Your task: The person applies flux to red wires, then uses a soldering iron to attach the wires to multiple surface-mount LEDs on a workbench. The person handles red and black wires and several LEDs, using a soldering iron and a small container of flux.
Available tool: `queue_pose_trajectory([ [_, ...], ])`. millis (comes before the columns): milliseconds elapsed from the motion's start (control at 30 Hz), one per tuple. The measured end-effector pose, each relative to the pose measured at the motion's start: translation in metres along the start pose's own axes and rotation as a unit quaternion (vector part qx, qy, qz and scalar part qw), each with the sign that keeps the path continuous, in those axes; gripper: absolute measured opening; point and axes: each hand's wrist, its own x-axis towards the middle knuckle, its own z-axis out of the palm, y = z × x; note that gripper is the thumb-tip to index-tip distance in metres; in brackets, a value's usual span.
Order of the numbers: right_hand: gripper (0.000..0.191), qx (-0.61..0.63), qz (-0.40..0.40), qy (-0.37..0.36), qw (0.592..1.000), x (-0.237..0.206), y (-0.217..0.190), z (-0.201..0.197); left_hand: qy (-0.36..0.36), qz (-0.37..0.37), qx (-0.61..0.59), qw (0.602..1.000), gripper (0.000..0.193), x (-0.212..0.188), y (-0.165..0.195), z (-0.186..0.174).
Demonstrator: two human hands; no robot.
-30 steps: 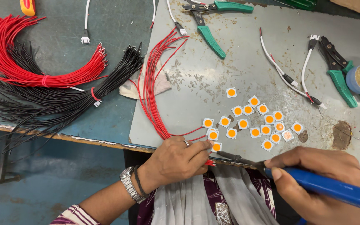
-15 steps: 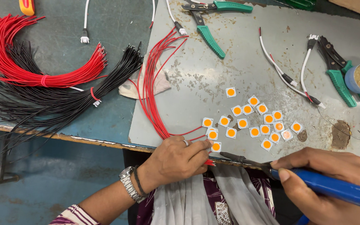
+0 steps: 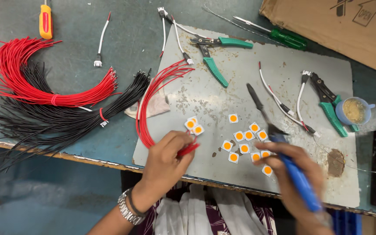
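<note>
- Red wire (image 3: 187,150) pinched in left hand (image 3: 167,157) fingers, beside two orange-centred square chips (image 3: 194,126) on grey board (image 3: 240,87).
- Blue soldering iron (image 3: 283,161) clenched in blurred right hand (image 3: 299,174); tip raised above chips.
- Could singe nearby fingers or scatter loose chips.

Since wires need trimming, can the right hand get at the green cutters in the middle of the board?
Probably not at once: the right hand grips a blue soldering iron, though the board before the green cutters lies open.

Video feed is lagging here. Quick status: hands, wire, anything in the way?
Left hand pinching red wire near two chips. Right hand gripping blue soldering iron, tip raised over grey board. Chip cluster under the iron; nothing blocking.
</note>
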Motion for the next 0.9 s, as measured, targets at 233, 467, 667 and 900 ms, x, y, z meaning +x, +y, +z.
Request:
queue_pose_trajectory([
  [233, 0.036, -0.212, -0.1, -0.028, 0.972, 0.006, 0.022, 0.054, 0.003, 0.043, -0.016, 0.999, 0.016, 0.01, 0.014, 0.004],
  [467, 0.05, -0.214, -0.133, -0.043, 0.967, 0.005, 0.019, 0.058, -0.077, 0.149, 0.007, 0.986, 0.023, -0.002, 0.006, 0.001],
  [667, 0.048, -0.205, -0.13, -0.047, 0.969, 0.001, 0.019, 0.062, -0.13, 0.141, 0.049, 0.98, 0.015, -0.008, 0.0, 0.004],
  [900, 0.048, -0.203, -0.134, -0.036, 0.969, -0.003, 0.019, 0.062, -0.138, 0.185, 0.063, 0.971, 0.016, -0.005, -0.001, 0.003],
])
